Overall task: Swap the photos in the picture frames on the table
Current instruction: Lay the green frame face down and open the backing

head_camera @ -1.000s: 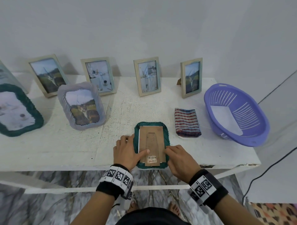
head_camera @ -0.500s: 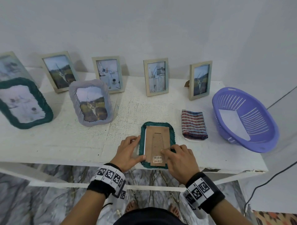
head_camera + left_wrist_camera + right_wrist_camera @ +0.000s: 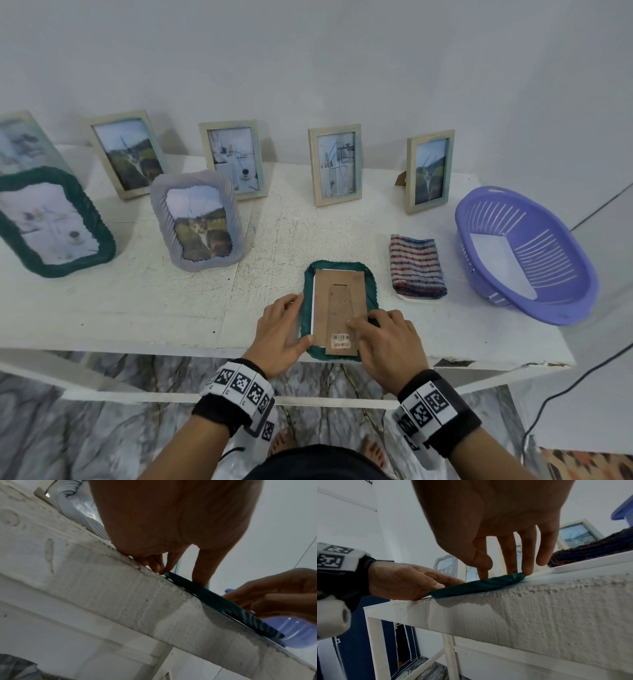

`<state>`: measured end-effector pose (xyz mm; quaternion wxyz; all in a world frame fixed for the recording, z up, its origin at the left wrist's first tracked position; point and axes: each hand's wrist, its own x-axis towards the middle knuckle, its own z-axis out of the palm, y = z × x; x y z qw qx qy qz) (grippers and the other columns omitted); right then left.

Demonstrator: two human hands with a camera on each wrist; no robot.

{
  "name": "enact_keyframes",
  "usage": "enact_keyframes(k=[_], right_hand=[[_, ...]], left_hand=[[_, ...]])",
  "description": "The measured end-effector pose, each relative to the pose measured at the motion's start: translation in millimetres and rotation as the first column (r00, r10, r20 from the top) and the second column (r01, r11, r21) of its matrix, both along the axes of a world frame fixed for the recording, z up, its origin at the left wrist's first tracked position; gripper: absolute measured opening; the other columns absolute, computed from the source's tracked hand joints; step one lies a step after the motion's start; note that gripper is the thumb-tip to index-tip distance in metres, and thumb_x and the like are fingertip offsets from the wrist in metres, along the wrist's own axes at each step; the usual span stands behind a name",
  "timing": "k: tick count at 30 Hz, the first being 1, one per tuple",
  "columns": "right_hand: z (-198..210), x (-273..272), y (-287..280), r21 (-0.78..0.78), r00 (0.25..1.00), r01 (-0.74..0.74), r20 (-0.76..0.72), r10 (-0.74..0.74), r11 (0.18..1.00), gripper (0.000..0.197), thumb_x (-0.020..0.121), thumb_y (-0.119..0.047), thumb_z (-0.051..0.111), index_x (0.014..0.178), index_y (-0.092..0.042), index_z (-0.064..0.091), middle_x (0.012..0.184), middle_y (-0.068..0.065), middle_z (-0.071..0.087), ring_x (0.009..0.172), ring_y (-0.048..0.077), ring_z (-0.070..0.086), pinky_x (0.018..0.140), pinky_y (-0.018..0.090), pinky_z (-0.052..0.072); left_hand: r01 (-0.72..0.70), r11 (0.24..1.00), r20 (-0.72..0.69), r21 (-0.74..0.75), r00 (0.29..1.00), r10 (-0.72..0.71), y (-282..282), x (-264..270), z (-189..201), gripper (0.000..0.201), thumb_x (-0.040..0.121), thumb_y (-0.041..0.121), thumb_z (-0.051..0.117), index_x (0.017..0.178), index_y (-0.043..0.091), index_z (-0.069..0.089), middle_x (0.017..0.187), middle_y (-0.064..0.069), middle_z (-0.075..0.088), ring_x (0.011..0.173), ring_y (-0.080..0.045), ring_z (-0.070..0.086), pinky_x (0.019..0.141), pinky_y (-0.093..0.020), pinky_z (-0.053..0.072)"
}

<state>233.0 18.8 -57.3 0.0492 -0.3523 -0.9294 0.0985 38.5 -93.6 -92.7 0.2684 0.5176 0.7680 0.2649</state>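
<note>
A small dark green frame point(image 3: 372, 286) lies face down at the table's front edge. Its brown backing board point(image 3: 337, 294) faces up, and a white photo edge point(image 3: 312, 308) shows along the board's left side. My left hand point(image 3: 291, 322) rests against the frame's left side, fingertips and thumb on its rim. My right hand point(image 3: 380, 337) presses down with straight fingers, the index tip on the board near the barcode sticker point(image 3: 340, 341). The right wrist view shows these fingers point(image 3: 511, 561) standing on the green frame point(image 3: 476, 586). The left wrist view shows my left fingertips point(image 3: 162, 570) at the frame's corner point(image 3: 214, 599).
A grey ribbed frame point(image 3: 198, 222) with a cat photo and a large green frame point(image 3: 51, 222) stand at the left. Several wooden frames point(image 3: 335, 166) line the wall. A striped cloth point(image 3: 416, 267) and a purple basket point(image 3: 565, 301) sit to the right. The table's front edge point(image 3: 205, 347) is under my wrists.
My left thumb has slid off the backing board to the frame's left rim. My right index finger has moved from the board's right edge onto the board. The frame stays put.
</note>
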Motion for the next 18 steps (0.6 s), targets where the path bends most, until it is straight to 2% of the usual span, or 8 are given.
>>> enact_keyframes(k=[2, 4, 6, 8, 11, 14, 18], right_hand=[[0, -1, 0, 0.004, 1.000, 0.013, 0.002, -0.013, 1.000, 0.036, 0.077, -0.036, 0.039, 0.093, -0.030, 0.070, 0.087, -0.001, 0.064, 0.074, 0.026, 0.056, 0.060, 0.037, 0.048], [1, -3, -1, 0.016, 1.000, 0.022, -0.004, -0.022, 1.000, 0.031, 0.077, -0.039, 0.043, 0.089, -0.029, 0.070, 0.093, 0.001, 0.064, 0.079, 0.027, 0.056, 0.063, 0.037, 0.048], [1, -8, -4, 0.051, 1.000, 0.009, -0.010, -0.009, 0.999, 0.027, 0.078, -0.045, 0.048, 0.082, -0.026, 0.067, 0.097, 0.001, 0.063, 0.082, 0.026, 0.053, 0.064, 0.036, 0.047], [0, -17, -8, 0.066, 1.000, -0.010, -0.009, 0.010, 0.998, 0.036, 0.079, -0.054, 0.050, 0.077, -0.020, 0.060, 0.090, 0.000, 0.060, 0.079, 0.023, 0.048, 0.063, 0.036, 0.047], [-2, -29, -14, 0.071, 1.000, -0.010, -0.005, 0.010, 0.997, 0.053, 0.074, -0.065, 0.051, 0.079, -0.012, 0.055, 0.084, 0.006, 0.055, 0.075, 0.023, 0.047, 0.060, 0.034, 0.047], [-4, -33, -17, 0.060, 1.000, 0.012, -0.015, -0.011, 0.998, 0.058, 0.071, -0.064, 0.053, 0.089, -0.009, 0.055, 0.085, 0.009, 0.053, 0.075, 0.024, 0.047, 0.060, 0.033, 0.048], [0, -35, -17, -0.028, 0.997, 0.063, -0.040, -0.064, 0.998, 0.068, 0.072, -0.059, 0.049, 0.119, -0.010, 0.048, 0.095, 0.008, 0.053, 0.084, 0.024, 0.045, 0.070, 0.035, 0.049]], left_hand=[[0.006, 1.000, -0.007, 0.009, 1.000, -0.005, -2, 0, -3, 0.084, 0.082, 0.051, 0.042, 0.154, 0.020, 0.013, 0.151, 0.002, 0.021, 0.136, -0.015, 0.018, 0.113, -0.032, 0.018], [0.021, 0.999, -0.045, 0.030, 0.999, -0.019, -4, 0, -6, 0.082, 0.084, 0.054, 0.037, 0.154, 0.020, 0.013, 0.153, 0.002, 0.020, 0.137, -0.015, 0.018, 0.113, -0.032, 0.018], [0.044, 0.997, -0.112, 0.070, 0.993, -0.036, -8, 2, -10, 0.075, 0.085, 0.056, 0.029, 0.151, 0.022, 0.020, 0.153, 0.003, 0.024, 0.136, -0.015, 0.021, 0.113, -0.036, 0.023], [0.067, 0.992, -0.189, 0.110, 0.981, -0.046, -10, 4, -13, 0.062, 0.089, 0.052, 0.027, 0.144, 0.025, 0.031, 0.152, 0.004, 0.028, 0.134, -0.015, 0.026, 0.109, -0.040, 0.031], [0.097, 0.987, -0.263, 0.125, 0.963, -0.062, -13, 6, -17, 0.053, 0.095, 0.049, 0.025, 0.141, 0.024, 0.038, 0.153, 0.003, 0.027, 0.133, -0.016, 0.028, 0.107, -0.037, 0.034], [0.113, 0.984, -0.275, 0.137, 0.959, -0.072, -15, 5, -18, 0.052, 0.097, 0.047, 0.025, 0.141, 0.024, 0.039, 0.154, 0.003, 0.026, 0.133, -0.016, 0.029, 0.106, -0.034, 0.033], [0.106, 0.985, -0.281, 0.135, 0.957, -0.065, -15, 5, -17, 0.051, 0.097, 0.047, 0.026, 0.141, 0.023, 0.040, 0.154, 0.004, 0.027, 0.133, -0.016, 0.029, 0.105, -0.034, 0.034]])
